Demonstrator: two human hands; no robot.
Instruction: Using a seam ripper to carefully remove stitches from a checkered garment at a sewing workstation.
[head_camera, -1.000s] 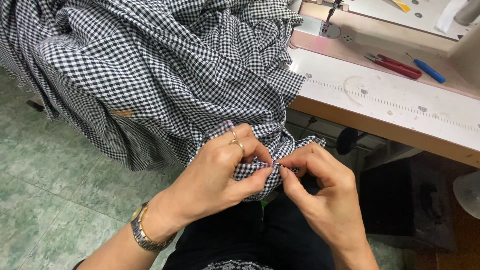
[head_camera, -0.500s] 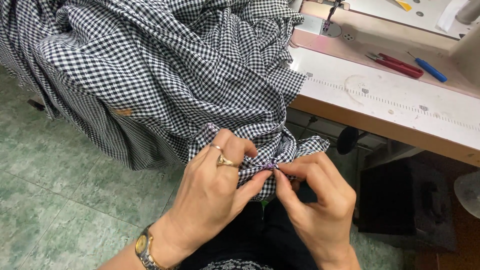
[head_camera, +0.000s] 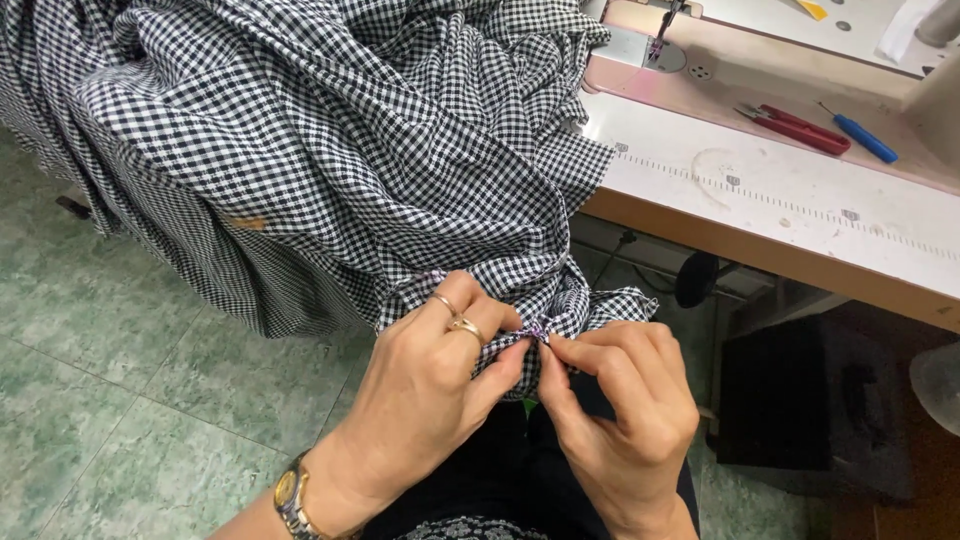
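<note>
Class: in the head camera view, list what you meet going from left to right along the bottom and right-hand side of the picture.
Wristwatch → left hand → right hand → red snips → blue-handled tool.

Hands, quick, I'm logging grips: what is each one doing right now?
Left hand: closed, pinching the checked fabric.
Right hand: closed, fingertips pinching the same fabric edge beside the left.

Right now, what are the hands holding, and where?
Both hands, left hand and right hand, pinch the checked fabric at a bunched edge near a small purple spot.
</note>
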